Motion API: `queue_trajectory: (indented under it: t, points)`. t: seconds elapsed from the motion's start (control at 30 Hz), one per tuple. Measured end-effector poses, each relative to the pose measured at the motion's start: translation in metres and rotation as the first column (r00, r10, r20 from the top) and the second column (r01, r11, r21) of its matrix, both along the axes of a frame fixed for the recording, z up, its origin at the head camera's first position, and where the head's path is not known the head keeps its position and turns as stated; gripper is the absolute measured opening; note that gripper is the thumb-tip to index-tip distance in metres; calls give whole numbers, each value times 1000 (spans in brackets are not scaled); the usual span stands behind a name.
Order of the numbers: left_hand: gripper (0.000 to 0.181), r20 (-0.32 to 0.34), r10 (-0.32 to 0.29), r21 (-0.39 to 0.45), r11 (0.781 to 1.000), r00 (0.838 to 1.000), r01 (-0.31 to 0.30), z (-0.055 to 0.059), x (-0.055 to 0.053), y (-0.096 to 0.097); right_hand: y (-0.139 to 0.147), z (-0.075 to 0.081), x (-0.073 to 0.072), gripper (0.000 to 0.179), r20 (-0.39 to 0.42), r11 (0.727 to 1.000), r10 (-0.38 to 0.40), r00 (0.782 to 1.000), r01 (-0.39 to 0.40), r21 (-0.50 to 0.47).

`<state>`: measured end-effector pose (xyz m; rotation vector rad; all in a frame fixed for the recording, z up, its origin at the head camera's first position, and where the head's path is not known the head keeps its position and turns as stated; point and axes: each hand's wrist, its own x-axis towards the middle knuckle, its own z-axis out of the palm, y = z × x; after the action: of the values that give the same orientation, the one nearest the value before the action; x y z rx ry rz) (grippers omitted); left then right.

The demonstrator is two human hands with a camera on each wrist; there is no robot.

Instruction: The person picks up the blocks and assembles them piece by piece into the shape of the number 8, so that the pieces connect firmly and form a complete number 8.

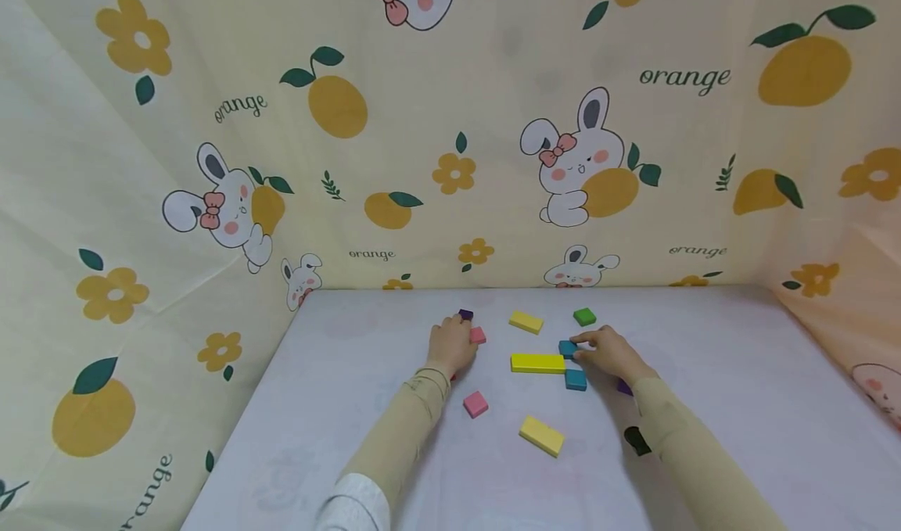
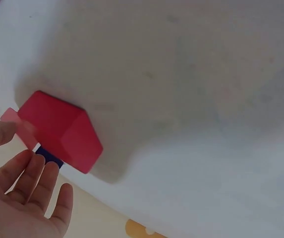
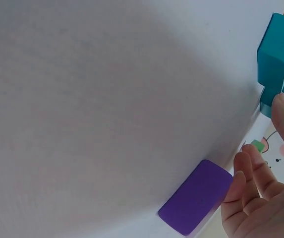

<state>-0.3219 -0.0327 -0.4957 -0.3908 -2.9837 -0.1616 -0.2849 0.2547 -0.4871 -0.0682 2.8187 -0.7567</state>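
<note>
My left hand (image 1: pixel 451 345) is at the back left of the block group, its fingers loosely bent. A pink block (image 1: pixel 478 335) lies at its thumb, and a dark blue block (image 1: pixel 466 314) sits just beyond the fingertips. In the left wrist view, a red block (image 2: pixel 62 131) with slanted sides stands in front of the left hand (image 2: pixel 25 183). My right hand (image 1: pixel 611 353) pinches a small blue block (image 1: pixel 568 349) between thumb and index finger, by the right end of a long yellow block (image 1: pixel 537 363). Another blue block (image 1: pixel 576 379) touches that end.
A purple block (image 3: pixel 196 198) lies beside the right hand, partly hidden by the wrist in the head view. Behind are a yellow block (image 1: pixel 526 322) and a green block (image 1: pixel 584 317). Nearer lie a pink block (image 1: pixel 475 404), a yellow block (image 1: pixel 542 435) and a dark piece (image 1: pixel 637 440).
</note>
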Motion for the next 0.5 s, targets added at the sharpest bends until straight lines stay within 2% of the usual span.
queue_trajectory:
  t: [0.23, 0.5]
  points:
    - [21, -2, -11, 11, 1000, 1000, 11, 0, 0, -1, 1, 1, 0, 38, -18, 1000, 19, 1000, -19, -4]
    - [19, -22, -44, 19, 999, 999, 44, 2, 5, 4, 1, 0, 1, 38, -12, 1000, 3, 1000, -3, -10]
